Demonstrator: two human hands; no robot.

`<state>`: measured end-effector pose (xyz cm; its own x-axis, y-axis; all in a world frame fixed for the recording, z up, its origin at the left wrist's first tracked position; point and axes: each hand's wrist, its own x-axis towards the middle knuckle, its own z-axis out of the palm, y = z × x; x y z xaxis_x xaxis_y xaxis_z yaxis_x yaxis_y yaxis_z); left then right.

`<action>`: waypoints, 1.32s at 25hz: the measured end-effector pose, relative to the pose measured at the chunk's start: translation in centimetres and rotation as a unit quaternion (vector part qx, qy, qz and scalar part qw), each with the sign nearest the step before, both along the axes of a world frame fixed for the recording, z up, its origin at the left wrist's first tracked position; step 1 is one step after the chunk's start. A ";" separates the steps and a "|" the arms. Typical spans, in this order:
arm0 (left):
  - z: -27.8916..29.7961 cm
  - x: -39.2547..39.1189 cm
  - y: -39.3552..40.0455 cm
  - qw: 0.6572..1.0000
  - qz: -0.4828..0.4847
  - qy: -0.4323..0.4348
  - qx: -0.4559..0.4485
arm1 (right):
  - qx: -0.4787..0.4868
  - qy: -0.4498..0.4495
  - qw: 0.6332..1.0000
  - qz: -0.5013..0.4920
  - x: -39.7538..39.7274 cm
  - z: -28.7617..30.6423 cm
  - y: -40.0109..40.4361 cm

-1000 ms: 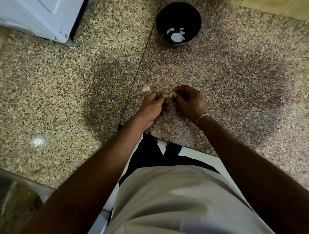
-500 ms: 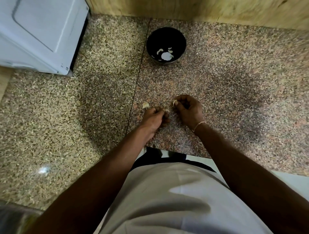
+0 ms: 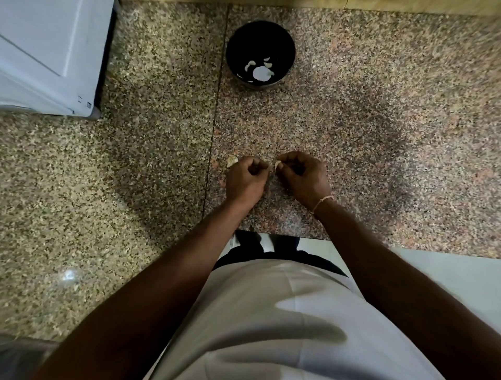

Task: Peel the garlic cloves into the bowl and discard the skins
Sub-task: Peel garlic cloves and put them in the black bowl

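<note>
A pale garlic clove (image 3: 277, 164) is pinched between the fingertips of my right hand (image 3: 302, 177), low over the granite counter (image 3: 352, 130). My left hand (image 3: 247, 180) is curled close beside it, fingertips at the clove's papery skin (image 3: 270, 168). Another unpeeled clove (image 3: 231, 160) lies on the counter just left of my left hand. Straight ahead, at the back of the counter, stands a black bowl (image 3: 290, 48) with a few peeled white cloves (image 3: 259, 70) in its bottom.
A white appliance (image 3: 51, 54) occupies the far left corner of the counter. A wooden wall strip (image 3: 298, 3) runs along the back. The counter's front edge (image 3: 284, 235) is just behind my wrists, with my light shirt and the floor below.
The camera has shifted, so the bowl sits differently in the frame. My hands, slightly parted half a second ago, have come together again around the clove; they stay in the same spot.
</note>
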<state>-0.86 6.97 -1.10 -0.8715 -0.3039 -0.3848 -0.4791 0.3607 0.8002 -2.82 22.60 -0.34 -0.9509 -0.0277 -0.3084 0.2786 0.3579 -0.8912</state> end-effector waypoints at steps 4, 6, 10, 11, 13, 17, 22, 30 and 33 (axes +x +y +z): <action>-0.2 0.4 -0.4 1.000 -0.020 0.012 -0.007 | 0.017 0.008 1.000 0.019 -0.1 0.1 -0.2; -0.2 0.3 -0.7 1.000 -0.020 0.020 -0.006 | 0.022 0.013 0.999 0.024 -0.2 0.2 -0.4; 0.1 0.1 -1.2 0.999 -0.036 0.032 0.007 | 0.028 0.019 0.999 0.034 -0.3 0.2 -0.8; 0.2 0.1 -1.2 0.998 -0.040 0.033 0.031 | 0.031 0.022 0.999 0.039 -0.3 0.2 -0.8; 0.2 0.1 -1.4 0.995 -0.041 0.035 0.080 | 0.037 0.031 0.998 0.047 -0.4 0.4 -0.9; 0.3 0.2 -1.5 0.991 -0.008 0.033 0.127 | 0.036 0.037 0.997 0.058 -0.6 0.8 -1.0; 0.5 0.0 -1.5 0.986 -0.002 0.021 0.163 | 0.021 0.032 0.998 0.049 -0.9 1.3 -1.0; 0.6 -0.1 -1.6 0.979 -0.002 0.005 0.205 | 0.031 0.027 0.998 0.048 -1.1 1.8 -0.8; 0.7 -0.2 -1.6 0.968 0.007 -0.013 0.252 | 0.016 0.013 0.999 0.042 -1.3 1.9 -0.8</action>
<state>-1.03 5.36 -0.43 -0.8570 -0.0844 -0.5084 -0.5029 -0.0787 0.8608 -4.14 21.83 1.58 -0.9531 -0.0988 -0.2862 0.2236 0.4076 -0.8854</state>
